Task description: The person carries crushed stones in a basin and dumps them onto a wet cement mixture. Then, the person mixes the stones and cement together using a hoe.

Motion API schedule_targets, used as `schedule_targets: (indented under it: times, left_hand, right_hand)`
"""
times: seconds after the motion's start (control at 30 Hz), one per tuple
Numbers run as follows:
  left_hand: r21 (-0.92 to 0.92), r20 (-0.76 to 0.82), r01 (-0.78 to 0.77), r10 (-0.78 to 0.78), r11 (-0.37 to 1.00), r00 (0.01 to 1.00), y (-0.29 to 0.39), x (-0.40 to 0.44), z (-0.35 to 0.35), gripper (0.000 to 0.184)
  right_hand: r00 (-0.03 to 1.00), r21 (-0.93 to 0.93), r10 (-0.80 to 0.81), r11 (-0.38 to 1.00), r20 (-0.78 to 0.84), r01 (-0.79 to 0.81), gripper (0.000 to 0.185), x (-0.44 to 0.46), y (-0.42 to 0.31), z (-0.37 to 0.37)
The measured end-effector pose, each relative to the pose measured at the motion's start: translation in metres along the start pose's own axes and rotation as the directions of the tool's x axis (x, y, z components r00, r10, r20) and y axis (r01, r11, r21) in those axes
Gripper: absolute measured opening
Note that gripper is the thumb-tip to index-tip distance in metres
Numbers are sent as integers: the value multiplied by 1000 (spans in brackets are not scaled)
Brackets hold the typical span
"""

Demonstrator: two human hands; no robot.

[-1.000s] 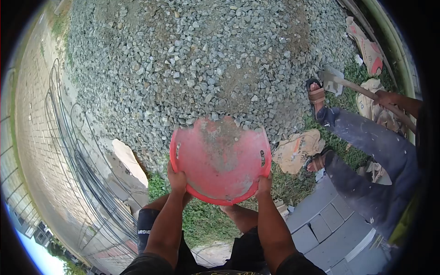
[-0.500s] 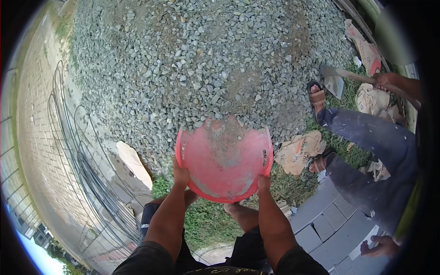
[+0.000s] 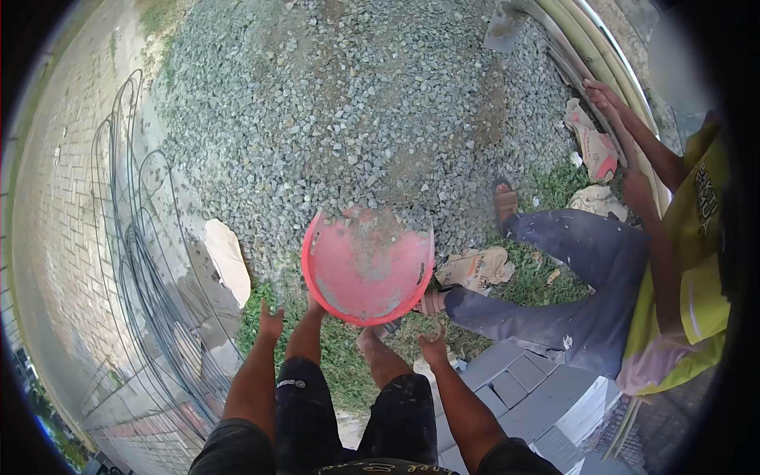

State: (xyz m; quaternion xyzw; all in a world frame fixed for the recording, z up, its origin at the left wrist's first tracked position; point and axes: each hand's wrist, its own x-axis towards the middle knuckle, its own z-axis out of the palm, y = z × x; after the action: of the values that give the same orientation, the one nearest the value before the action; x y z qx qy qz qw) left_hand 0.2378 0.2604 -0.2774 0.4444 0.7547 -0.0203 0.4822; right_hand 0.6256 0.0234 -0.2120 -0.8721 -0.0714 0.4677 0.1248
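Note:
A red plastic basin (image 3: 368,273) with side handle slots lies tipped on the ground, its open side against the gravel pile (image 3: 317,119). Gravel and grey dust cover part of its inside. My left hand (image 3: 271,323) hangs open over the grass, left of the basin and apart from it. My right hand (image 3: 432,346) is off the basin too, below its right rim, with the fingers apart and nothing in them. My bare legs stand close behind the basin.
At right a co-worker in dark trousers (image 3: 582,245) and a yellow-green top holds a shovel (image 3: 504,30), its blade over the gravel. Torn paper sacks (image 3: 479,269) lie around. Coiled cables (image 3: 146,277) lie left; grey paving blocks (image 3: 507,388) are at lower right.
Both my hands have let go of the basin and drawn back from its sides. The co-worker's shovel has swung up and forward over the gravel, and the co-worker has leaned further into view.

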Motion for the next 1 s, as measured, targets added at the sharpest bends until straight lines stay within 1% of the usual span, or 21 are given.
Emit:
schedule_targets:
  times: [0.07, 0.1, 0.2, 0.27, 0.33, 0.37, 0.4, 0.43, 0.47, 0.5, 0.53, 0.57, 0.6, 0.63, 0.67, 0.73, 0.77, 0.8, 0.87, 0.9, 1.0]
  left_hand:
    - [18, -36, 73, -72, 997, 997, -20, -72, -55, 77]
    - [-45, -65, 47, -50, 998, 997, -83, -75, -65, 75]
    - [-94, -141, 54, -67, 994, 988, -120, -156, -126, 76]
    - [6, -155, 80, -78, 997, 985, -138, -198, -162, 75]
    - [-31, -166, 87, -91, 996, 982, -150, -231, -193, 74]
    - [-71, -161, 112, -122, 991, 979, -157, -242, -204, 74]
    - [-66, -165, 97, -106, 993, 980, -189, -246, -214, 74]
    - [160, -30, -15, 20, 987, 999, -224, -233, -225, 71]
    - [349, 124, -154, 117, 924, 985, -237, -221, -231, 68]
    - [800, 406, -499, 314, 333, 859, -216, -239, -250, 61]
    - [803, 414, -505, 314, 316, 855, -237, -240, -254, 61]
    - [512, 179, -364, 317, 778, 931, -265, -236, -249, 58]
    - [220, 109, -140, 118, 965, 987, -253, -252, -256, 56]
    - [-123, 34, 90, -86, 988, 996, -240, -267, -263, 54]
    - [-113, 41, 94, -90, 989, 995, -238, -276, -265, 54]
    - [-298, 46, 223, -220, 928, 974, -249, -297, -281, 58]
    - [-249, 157, 305, -273, 919, 949, -266, -293, -288, 56]
    - [-229, 151, 298, -269, 927, 951, -267, -297, -299, 56]
    - [-362, 287, 411, -320, 837, 903, -269, -308, -305, 45]
    - [-289, 282, 429, -353, 856, 892, -270, -306, -307, 36]
    - [-258, 234, 358, -302, 897, 924, -268, -302, -315, 36]
  right_hand:
    - [998, -91, -55, 994, 25, 58, 84, -52, 13, -29]
    - [996, -141, -88, 986, 8, 88, 77, -81, 26, -39]
    - [993, -167, -110, 979, 41, 115, 54, -132, 100, -58]
    - [996, -175, -62, 982, 58, 72, 48, -180, 118, -74]
    - [997, -200, -23, 979, 78, 38, 43, -208, 162, -80]
    - [992, -269, -125, 956, 2, 121, 38, -206, 198, -73]
    - [992, -254, -130, 959, -4, 125, 38, -217, 219, -72]
    - [993, -213, -114, 971, -24, 106, 34, -228, 232, -65]
    - [993, -179, -108, 979, -52, 97, 31, -232, 233, -60]
    - [992, -167, -110, 981, -61, 99, 31, -254, 220, -57]
    - [1000, -33, 20, 999, -14, -20, 26, -285, 198, -56]
    - [988, 95, 144, 984, 52, -149, 21, -313, 181, -53]
    - [984, 108, 167, 979, 66, -173, 15, -327, 173, -47]
    - [988, 142, 147, 978, 55, -153, 13, -336, 170, -40]
    - [990, 173, 135, 975, 51, -142, 11, -346, 174, -30]
    - [982, 356, 155, 916, 111, -185, 9, -374, 170, -15]
    - [978, 349, 170, 916, 118, -201, 8, -391, 163, -8]
    - [968, 367, 201, 898, 154, -244, 8, -402, 162, -2]
    - [972, 339, 209, 911, 106, -233, 7, -421, 157, 9]
    - [983, 326, 166, 928, 75, -182, 8, -429, 154, 12]
    - [982, 332, 170, 925, 80, -187, 8, -445, 131, 9]
